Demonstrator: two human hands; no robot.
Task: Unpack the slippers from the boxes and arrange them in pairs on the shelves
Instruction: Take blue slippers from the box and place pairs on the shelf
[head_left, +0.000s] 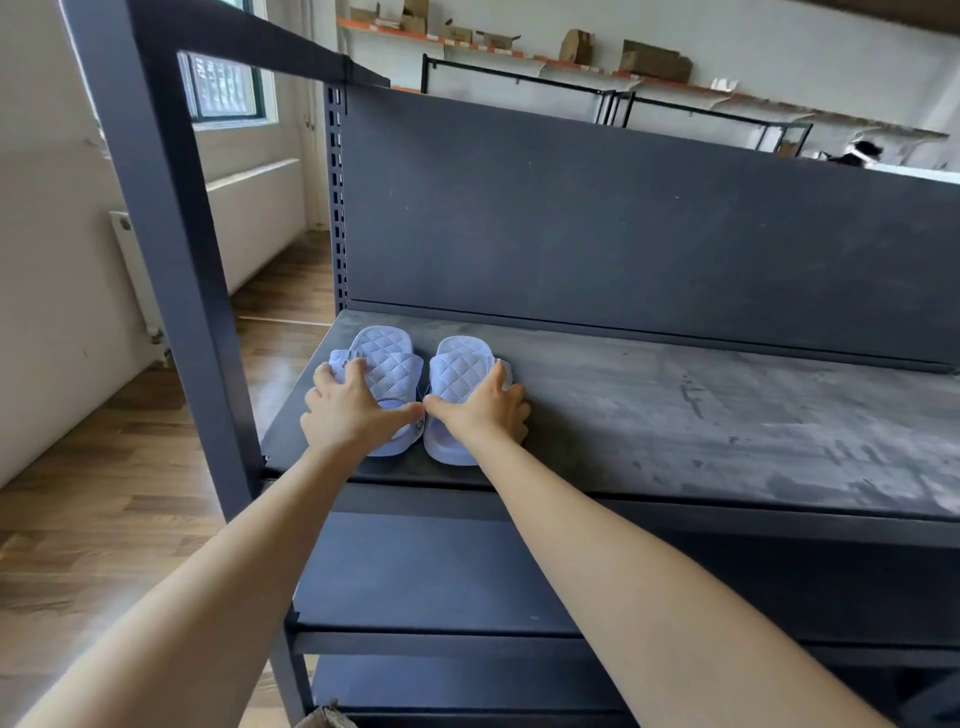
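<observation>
Two pale lilac quilted slippers stand side by side, toes toward the back panel, at the left end of the dark shelf (675, 415). My left hand (353, 410) lies over the left slipper (384, 345), fingers spread across its strap and outer edge. My right hand (483, 410) lies over the right slipper (460, 358) in the same way, fingers on its outer side. My two thumbs almost meet in the gap between the slippers. No box shows near the hands.
The shelf unit has a dark upright post (171, 249) at the left and a tall back panel (623, 223). Lower shelves (426, 582) sit beneath. A brown cardboard corner (327, 717) peeks in at the bottom. Wooden floor lies to the left.
</observation>
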